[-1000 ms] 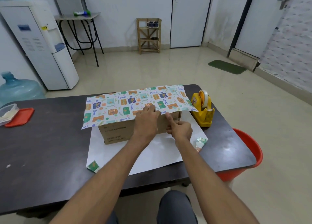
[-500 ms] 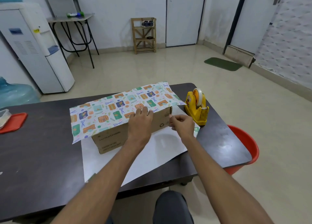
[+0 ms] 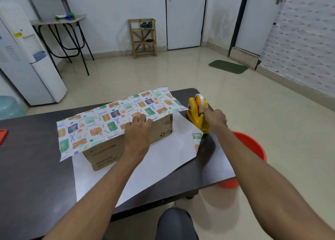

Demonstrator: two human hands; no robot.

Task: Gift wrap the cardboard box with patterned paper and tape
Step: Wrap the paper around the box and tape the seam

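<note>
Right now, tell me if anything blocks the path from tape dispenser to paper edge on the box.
Nothing visible. The right hand is at the tape dispenser; only flat paper lies between it and the patterned paper edge the left hand presses onto the cardboard box.

The cardboard box (image 3: 159, 129) carries a black recycling symbol (image 3: 162, 134) on its near face, toward the right end, with a smaller mark (image 3: 168, 131) just beside it that is too blurred to make out. Several lines of black print (image 3: 105, 157) stand low on the left of the same face, none legible. A yellow sticker (image 3: 17, 34) on the water dispenser (image 3: 36, 80) and a label (image 3: 190, 106) on the tape dispenser (image 3: 198, 119) cannot be read.
</note>
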